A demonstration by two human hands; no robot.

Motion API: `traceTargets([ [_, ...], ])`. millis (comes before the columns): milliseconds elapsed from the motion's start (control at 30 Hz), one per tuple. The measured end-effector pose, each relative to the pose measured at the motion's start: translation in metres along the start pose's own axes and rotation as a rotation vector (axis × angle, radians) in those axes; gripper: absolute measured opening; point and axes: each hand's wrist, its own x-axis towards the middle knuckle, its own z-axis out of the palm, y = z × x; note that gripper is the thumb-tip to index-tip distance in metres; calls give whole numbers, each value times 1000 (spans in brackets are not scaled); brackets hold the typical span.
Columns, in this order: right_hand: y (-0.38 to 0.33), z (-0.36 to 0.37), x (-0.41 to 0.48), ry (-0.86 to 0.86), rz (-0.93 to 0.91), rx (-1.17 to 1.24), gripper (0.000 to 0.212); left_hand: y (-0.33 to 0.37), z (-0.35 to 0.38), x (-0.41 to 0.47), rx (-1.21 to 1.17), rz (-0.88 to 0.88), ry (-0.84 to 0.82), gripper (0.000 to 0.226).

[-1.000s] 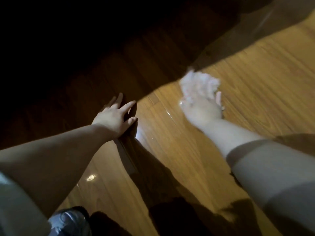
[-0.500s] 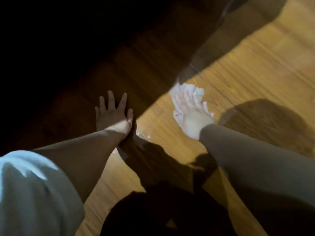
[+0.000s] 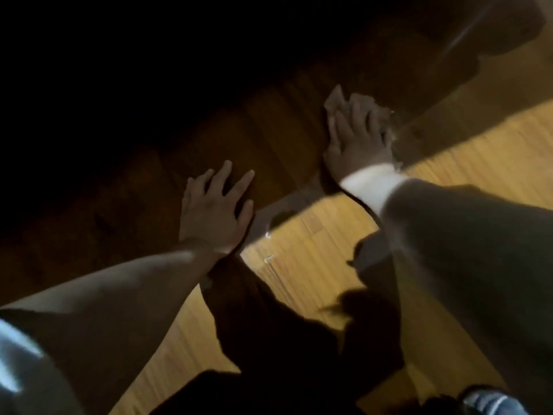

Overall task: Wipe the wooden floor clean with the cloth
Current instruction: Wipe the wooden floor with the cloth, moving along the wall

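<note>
Mid-wipe, partway at a guess. Pressing cloth flat under spread right hand, ahead of left hand. Bracing on floor with left, fingers splayed, holding nothing. Wet glints between hands; dark area beyond unjudgeable. Versus 0.5 s ago: cloth and right hand further forward, now in shadow; left about same spot.
</note>
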Motion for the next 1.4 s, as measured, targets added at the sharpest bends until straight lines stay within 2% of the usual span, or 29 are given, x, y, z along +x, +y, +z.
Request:
traceTargets([
  [67, -23, 1, -1, 37, -23, 34, 62, 0, -4, 0, -105, -42, -21, 54],
  [100, -39, 5, -8, 35, -136, 39, 63, 2, -8, -1, -196, -58, -22, 56],
  [133, -62, 14, -12, 7, -326, 51, 63, -1, -13, -1, -302, -83, 3, 59],
  [200, -99, 28, -25, -197, -594, 144, 58, -5, -22, -7, -474, -116, 69, 67],
  [233, -109, 26, -25, -277, -587, 268, 54, -4, -24, -9, -508, -128, 95, 70],
  [300, -117, 10, -16, -292, -391, 756, 42, -4, -27, -14, -497, -195, 113, 71],
  [333, -109, 2, -9, -205, -254, 962, 38, 2, -26, -10, -486, -210, 98, 71],
  [367, -96, -3, -7, -85, -160, 1013, 38, 12, -21, -7, -458, -216, 59, 73],
  [433, -63, -9, 5, 108, -108, 821, 38, 39, -7, 13, -301, -181, -31, 75],
  [500, -33, -8, 13, 99, -119, 514, 42, 66, 5, 37, -137, -179, -44, 73],
  [600, 5, 5, 16, 100, -101, 112, 52, 82, 1, 76, -91, -106, -11, 68],
  [733, 27, 11, 7, 188, 61, 84, 53, 74, -15, 120, -9, 194, -53, 60],
  [833, 26, 15, 5, 176, 30, 52, 53, 72, -13, 117, 33, 249, -45, 57],
  [967, 6, 17, 4, 151, -66, 24, 54, 51, -3, 87, -5, 152, 17, 57],
  [1100, -34, 14, 12, 124, -130, 93, 59, -14, 2, 35, 10, -21, -5, 60],
  [1267, -103, 22, 6, 84, -450, 1, 57, -102, 6, -58, -81, -376, 23, 60],
  [1400, -147, 39, -13, 8, -544, -31, 57, -159, 8, -139, -181, -721, 22, 62],
])
